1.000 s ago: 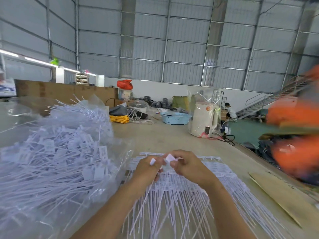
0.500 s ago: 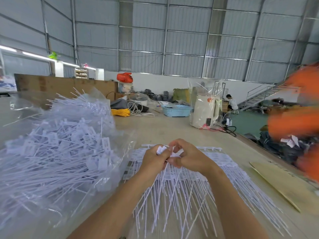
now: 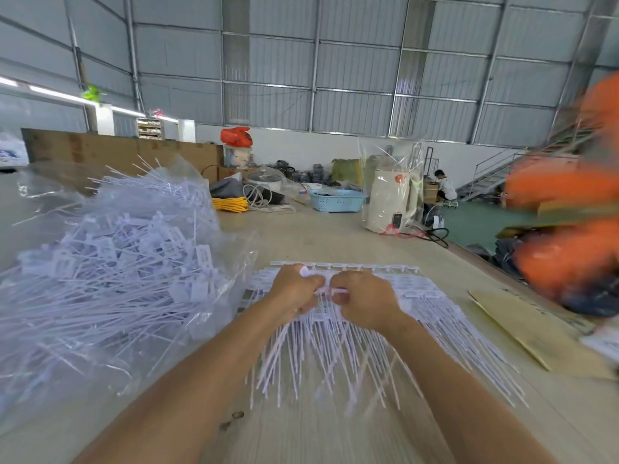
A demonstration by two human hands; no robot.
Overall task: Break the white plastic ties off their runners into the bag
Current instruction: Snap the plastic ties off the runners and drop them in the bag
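Right of the bag (image 3: 110, 269), left hand (image 3: 294, 291) and right hand (image 3: 363, 303) both pinch ties (image 3: 321, 333) above the bench (image 3: 328, 236).

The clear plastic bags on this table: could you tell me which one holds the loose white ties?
The big clear bag beside the left hand, heaped with loose ties. The far bag merely wraps a cream appliance.

Likely a factory shed, corrugated metal walls (image 3: 351, 78), steel staircase (image 3: 489, 175), long worktable (image 3: 335, 236)
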